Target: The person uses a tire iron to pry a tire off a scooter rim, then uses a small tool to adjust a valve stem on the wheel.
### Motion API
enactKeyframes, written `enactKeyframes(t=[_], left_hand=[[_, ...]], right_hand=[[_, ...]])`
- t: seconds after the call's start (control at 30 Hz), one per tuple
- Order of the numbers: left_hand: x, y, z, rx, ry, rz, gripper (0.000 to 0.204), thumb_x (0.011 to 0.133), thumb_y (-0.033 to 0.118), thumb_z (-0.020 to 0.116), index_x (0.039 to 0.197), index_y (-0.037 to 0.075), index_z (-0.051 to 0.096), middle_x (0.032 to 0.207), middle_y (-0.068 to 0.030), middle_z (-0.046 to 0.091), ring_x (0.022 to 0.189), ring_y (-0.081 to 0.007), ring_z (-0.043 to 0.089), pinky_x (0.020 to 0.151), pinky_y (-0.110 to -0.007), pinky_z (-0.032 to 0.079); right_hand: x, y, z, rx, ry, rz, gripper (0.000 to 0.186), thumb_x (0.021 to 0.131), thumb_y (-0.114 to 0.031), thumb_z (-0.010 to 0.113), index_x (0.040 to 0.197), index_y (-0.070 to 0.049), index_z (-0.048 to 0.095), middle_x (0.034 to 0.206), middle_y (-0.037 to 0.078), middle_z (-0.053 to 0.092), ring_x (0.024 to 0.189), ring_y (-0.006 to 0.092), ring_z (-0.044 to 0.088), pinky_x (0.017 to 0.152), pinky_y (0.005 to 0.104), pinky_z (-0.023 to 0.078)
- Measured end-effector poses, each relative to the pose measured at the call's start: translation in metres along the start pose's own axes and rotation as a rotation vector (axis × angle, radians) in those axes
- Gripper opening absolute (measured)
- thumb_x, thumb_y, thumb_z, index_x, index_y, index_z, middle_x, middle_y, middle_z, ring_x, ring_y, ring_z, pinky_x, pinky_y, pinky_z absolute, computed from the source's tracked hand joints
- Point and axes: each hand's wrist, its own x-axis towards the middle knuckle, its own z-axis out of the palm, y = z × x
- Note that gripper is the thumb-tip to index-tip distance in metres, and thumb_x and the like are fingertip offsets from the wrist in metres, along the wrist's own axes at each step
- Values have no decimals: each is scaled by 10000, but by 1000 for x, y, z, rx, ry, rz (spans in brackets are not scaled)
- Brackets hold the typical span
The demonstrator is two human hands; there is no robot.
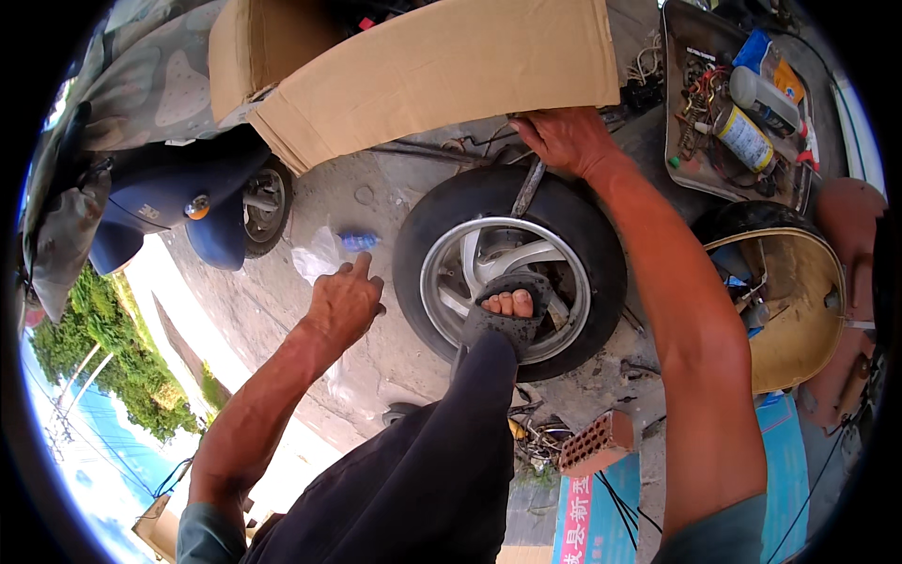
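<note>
A scooter wheel with a black tire [427,244] and silver spoked rim [432,305] lies flat on the ground. My sandalled foot [507,305] presses on its spokes. At the wheel's far edge, a flat metal tire lever [529,190] stands between tire and rim. My right hand [568,141] is closed round the lever's upper end; its fingertips are partly hidden beside the cardboard box. My left hand [343,305] hovers left of the wheel, index finger stretched out, the others loosely bent, holding nothing. Just beyond it lie a clear plastic bag [318,254] and a small blue item [358,242].
A large cardboard box [432,70] stands beyond the wheel. On the left is a dark blue scooter [169,207]. A metal tray [672,113] with cans and parts sits far right, above a yellowish basin [813,320] of tools. A perforated brick [598,444] lies near right.
</note>
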Motion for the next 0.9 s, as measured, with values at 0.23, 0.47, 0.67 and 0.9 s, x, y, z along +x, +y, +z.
enactKeyframes(t=[0.23,0.47,0.67,0.9], left_hand=[[96,18,-25,-262,663,416,339,866,154,757,1194,103,688,1157,-89,631,995,-295,701,786,-394,605],[127,37,-45,124,536,594,114,903,193,615,934,84,618,1027,-87,630,914,-272,712,707,-393,600],[111,24,-22,25,473,323,148,922,161,611,999,36,593,998,-175,632,903,-404,672,761,-469,565],[104,24,0,-471,633,46,202,1001,165,566,1112,-2,591,1056,-250,621,1035,-441,644,891,-526,502]], right_hand=[[9,-17,6,60,129,-41,357,968,-342,647,716,-105,739,707,78,691,768,288,667,751,445,519],[-7,-19,-11,2,14,140,369,948,-411,667,768,-111,784,792,52,747,931,252,668,1029,462,412],[-8,-104,-87,-341,-338,257,286,908,-412,705,827,-166,827,811,38,772,1038,214,711,1040,452,403],[-40,-221,-152,-174,-651,626,214,831,-298,793,1019,-195,801,989,31,780,933,200,760,673,406,542]])
